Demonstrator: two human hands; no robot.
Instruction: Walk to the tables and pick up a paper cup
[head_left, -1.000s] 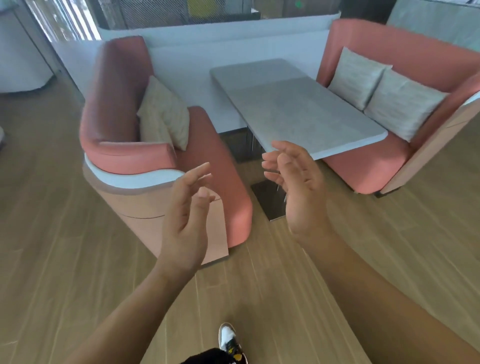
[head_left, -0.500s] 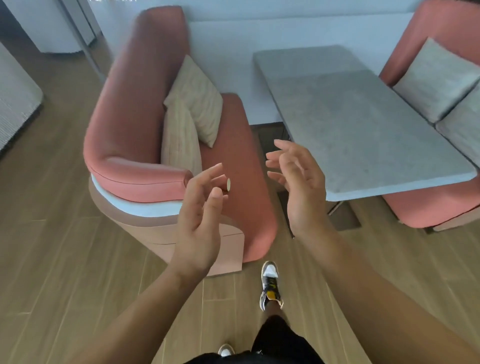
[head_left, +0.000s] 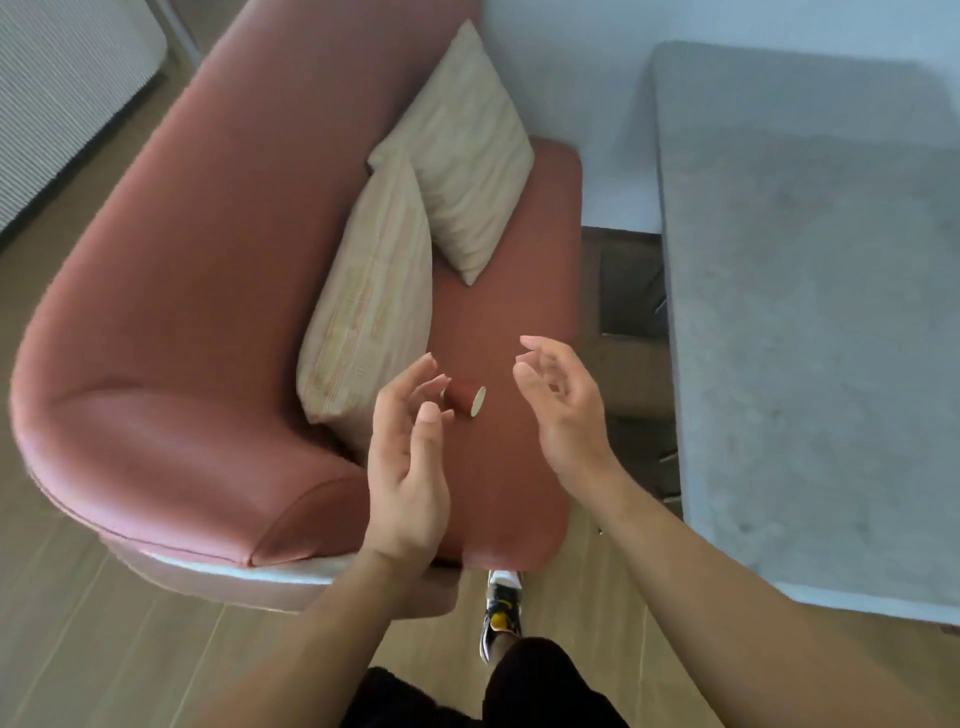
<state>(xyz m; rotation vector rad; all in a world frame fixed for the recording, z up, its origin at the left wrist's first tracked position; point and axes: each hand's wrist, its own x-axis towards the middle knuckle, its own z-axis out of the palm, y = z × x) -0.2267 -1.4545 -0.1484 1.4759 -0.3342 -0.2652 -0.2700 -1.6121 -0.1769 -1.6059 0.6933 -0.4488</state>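
A small red cylinder with pale round ends (head_left: 466, 400) lies on its side on the seat of a coral-red sofa (head_left: 208, 291). My left hand (head_left: 410, 457) hovers just left of it, fingers relaxed and holding nothing, fingertips close to the cylinder's left end. My right hand (head_left: 563, 402) is raised to the right of the cylinder, fingers loosely spread, also holding nothing. Both hands are above the seat's front part.
Two beige cushions (head_left: 379, 306) (head_left: 467, 156) lean against the sofa back. A grey stone-look table (head_left: 810, 322) stands at the right, close to the sofa. Wooden floor (head_left: 78, 649) lies below, with my shoe (head_left: 501, 608) near the sofa's front.
I have stepped closer to the sofa and now look down on its seat. Both hands stay raised and apart; the red cylinder has come into clear view between them.
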